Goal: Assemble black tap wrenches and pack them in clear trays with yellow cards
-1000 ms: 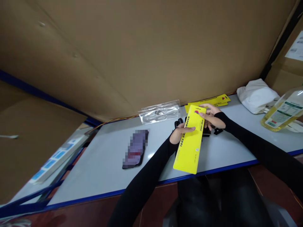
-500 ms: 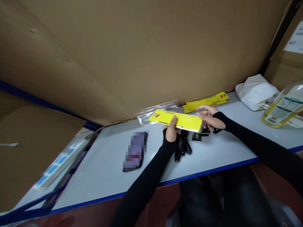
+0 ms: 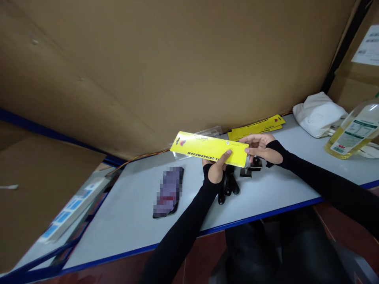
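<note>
A long yellow card (image 3: 204, 148) with black lettering and a small red logo is held up above the table. My left hand (image 3: 218, 169) grips it from below, the thumb lying on its face. At the card's right end my right hand (image 3: 259, 148) pinches the edge between thumb and fingers. Beneath the hands lie black handles (image 3: 227, 185) and small dark metal pieces (image 3: 245, 172). More yellow cards (image 3: 257, 127) rest behind my right hand. Clear plastic sleeves (image 3: 211, 132) lie partly hidden behind the held card.
A blurred phone-like object (image 3: 168, 192) lies left of my arm. At the right are a white cloth bundle (image 3: 319, 114) and a bottle of yellow liquid (image 3: 353, 132). A cardboard wall (image 3: 177, 71) stands behind the grey table (image 3: 124, 221). A white box (image 3: 72, 209) sits far left.
The held card has shifted left and now shows more of its face and lettering. My right hand has closed on its right end.
</note>
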Tool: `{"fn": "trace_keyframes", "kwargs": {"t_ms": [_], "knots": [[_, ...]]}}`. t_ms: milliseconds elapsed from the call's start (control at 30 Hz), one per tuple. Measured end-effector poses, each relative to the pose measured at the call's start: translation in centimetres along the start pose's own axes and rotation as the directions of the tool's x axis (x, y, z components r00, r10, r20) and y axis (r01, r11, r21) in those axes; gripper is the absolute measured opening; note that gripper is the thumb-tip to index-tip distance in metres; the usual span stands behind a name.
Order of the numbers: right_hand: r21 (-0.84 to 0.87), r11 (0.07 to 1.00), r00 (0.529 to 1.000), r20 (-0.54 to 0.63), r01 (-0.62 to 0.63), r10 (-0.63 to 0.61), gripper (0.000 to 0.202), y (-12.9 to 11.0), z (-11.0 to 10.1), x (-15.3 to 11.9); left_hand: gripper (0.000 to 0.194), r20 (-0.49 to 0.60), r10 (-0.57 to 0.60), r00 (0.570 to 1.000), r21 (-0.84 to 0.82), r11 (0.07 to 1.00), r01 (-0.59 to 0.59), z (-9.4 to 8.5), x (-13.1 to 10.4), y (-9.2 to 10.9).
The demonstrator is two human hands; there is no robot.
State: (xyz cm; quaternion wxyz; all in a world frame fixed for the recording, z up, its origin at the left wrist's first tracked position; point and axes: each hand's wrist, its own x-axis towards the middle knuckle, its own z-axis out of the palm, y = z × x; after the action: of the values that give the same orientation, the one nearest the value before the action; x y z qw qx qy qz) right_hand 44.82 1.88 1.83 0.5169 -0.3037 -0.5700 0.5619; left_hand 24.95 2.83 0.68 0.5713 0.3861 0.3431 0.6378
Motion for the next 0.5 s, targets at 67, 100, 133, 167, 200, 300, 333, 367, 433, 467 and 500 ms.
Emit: {"fn": "trace_keyframes", "kwargs": {"t_ms": [67,100,133,167,200,300,333,367,433,467,500], "knots": [[-0.002,1.0,1.0,-0.002,0.026,-0.026,0.053,0.0,0.2,-0.2,0.072,0.012,-0.017,1.0,0.028,0.999,0.016,0.0,-0.1,0.4],[-0.005,0.999,0.999,0.001,0.035,-0.035,0.056,-0.1,0.3,-0.3,0.068,0.004,-0.006,1.0,0.042,0.999,0.006,0.0,0.0,0.6],[-0.01,0.999,0.999,0.007,0.042,-0.042,0.059,-0.1,0.4,-0.4,0.064,-0.016,0.021,1.0,0.057,0.998,-0.02,0.0,0.0,0.9],[-0.016,0.999,0.999,0.015,0.052,-0.052,0.062,-0.2,0.5,-0.5,0.061,-0.04,0.057,0.998,0.074,0.996,-0.054,0.0,0.0,1.1],[-0.021,0.998,0.998,0.022,0.063,-0.063,0.064,-0.2,0.7,-0.6,0.059,-0.067,0.098,0.993,0.092,0.992,-0.091,0.0,0.1,1.3],[-0.018,0.996,0.995,0.037,0.09,-0.089,0.063,-0.4,1.1,-0.8,0.059,-0.112,0.183,0.977,0.132,0.977,-0.168,-0.1,0.1,1.7],[-0.017,0.995,0.995,0.034,0.095,-0.094,0.062,-0.4,1.2,-0.9,0.06,-0.107,0.188,0.976,0.138,0.975,-0.172,-0.1,0.1,1.8],[-0.014,0.995,0.995,0.026,0.097,-0.097,0.061,-0.4,1.3,-0.9,0.061,-0.093,0.182,0.979,0.143,0.975,-0.167,-0.2,0.1,1.8],[-0.005,0.996,0.996,0.006,0.086,-0.086,0.06,-0.3,1.4,-0.9,0.062,-0.05,0.16,0.986,0.15,0.977,-0.151,-0.4,0.0,1.8],[0.001,0.998,0.998,0.001,0.068,-0.068,0.061,-0.2,1.4,-0.9,0.063,-0.026,0.149,0.988,0.15,0.978,-0.144,-0.5,-0.1,1.7],[0.009,0.999,0.999,0.0,0.046,-0.046,0.062,-0.1,1.4,-0.9,0.063,-0.004,0.143,0.99,0.15,0.979,-0.141,-0.6,-0.1,1.7]]}}
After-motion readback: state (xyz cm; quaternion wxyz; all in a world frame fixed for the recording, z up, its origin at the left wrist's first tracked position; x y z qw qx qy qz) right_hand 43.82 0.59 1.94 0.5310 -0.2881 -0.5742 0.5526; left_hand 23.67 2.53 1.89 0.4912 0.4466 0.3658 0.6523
